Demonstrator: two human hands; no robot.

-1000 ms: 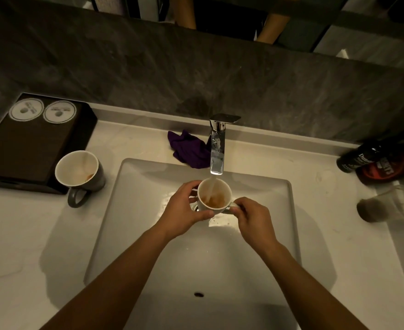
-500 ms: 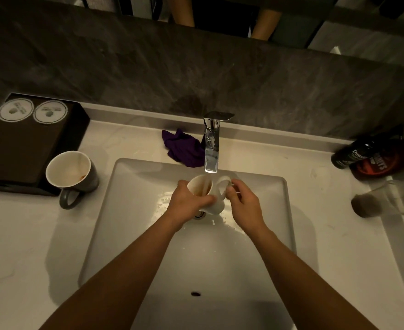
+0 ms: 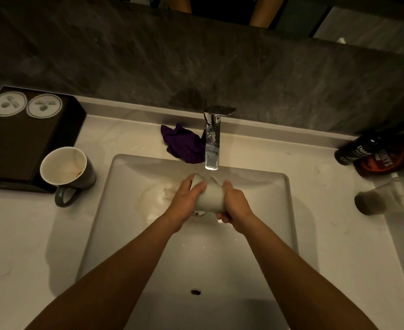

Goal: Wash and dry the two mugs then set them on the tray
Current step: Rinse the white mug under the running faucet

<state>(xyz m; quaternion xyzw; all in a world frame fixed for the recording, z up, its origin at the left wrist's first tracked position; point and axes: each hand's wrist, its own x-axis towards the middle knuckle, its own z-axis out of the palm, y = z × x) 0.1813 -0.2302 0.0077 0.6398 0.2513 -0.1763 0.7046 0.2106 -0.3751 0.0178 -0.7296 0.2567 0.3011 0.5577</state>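
Observation:
A white mug [image 3: 211, 197] lies tipped on its side under the running tap [image 3: 212, 141], its mouth turned away from me toward the spout. My left hand [image 3: 186, 197] grips its left side and my right hand [image 3: 234, 202] wraps its right side and base. Its handle is hidden. A second mug [image 3: 65, 171], dark grey outside and stained white inside, stands upright on the counter left of the sink, handle toward me. The dark tray [image 3: 24, 141] sits behind it at the far left, carrying two round white coasters [image 3: 26, 106].
A crumpled purple cloth [image 3: 183, 144] lies on the counter just left of the tap. The white sink basin [image 3: 279, 210] fills the middle. Two dark bottles [image 3: 375, 152] lie at the right edge, with a clear glass [image 3: 382, 198] on its side below them.
The white mug was upright and filling under the tap; both hands have since tipped it over on its side, mouth away, and brown water has poured into the basin.

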